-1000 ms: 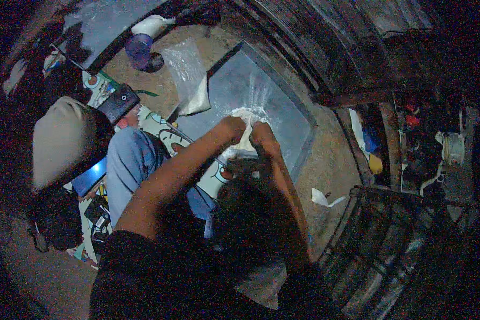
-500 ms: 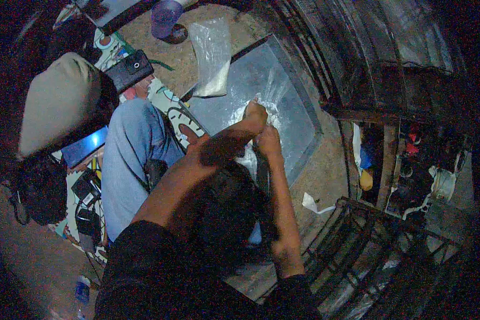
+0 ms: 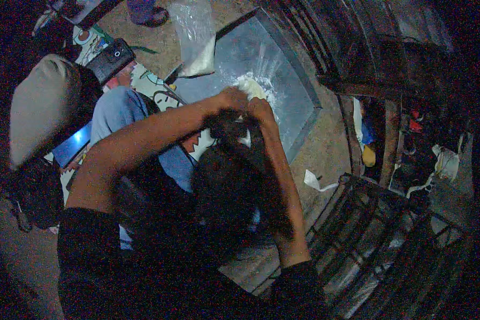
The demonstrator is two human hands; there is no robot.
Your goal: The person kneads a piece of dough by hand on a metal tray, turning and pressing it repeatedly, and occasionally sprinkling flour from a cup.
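Observation:
My left hand [image 3: 233,100] and my right hand [image 3: 260,109] meet at the near side of a small mound of white powder or dough [image 3: 250,85]. Both look closed, with fingers curled; what lies between them is hidden and blurred. Under the mound is a flat blue-grey slab [image 3: 240,48] with a dark edge, dusted white around it. A clear plastic bag [image 3: 194,26] with white powder in its bottom [image 3: 201,63] lies at the slab's left corner. Below my wrists a small white patch [image 3: 245,140] shows, too dim to name.
At left are a blue-jeaned knee [image 3: 117,109], a rounded beige cloth shape [image 3: 40,106], a lit screen [image 3: 72,145] and a black device [image 3: 111,60]. A purple container [image 3: 141,10] stands at the top. Dark metal racks [image 3: 368,229] border the right side, near a white scrap [image 3: 312,180].
My hands have drawn back toward me and left, uncovering the white mound. My left elbow has swung outward. The whole view has shifted, so the bag and slab sit higher.

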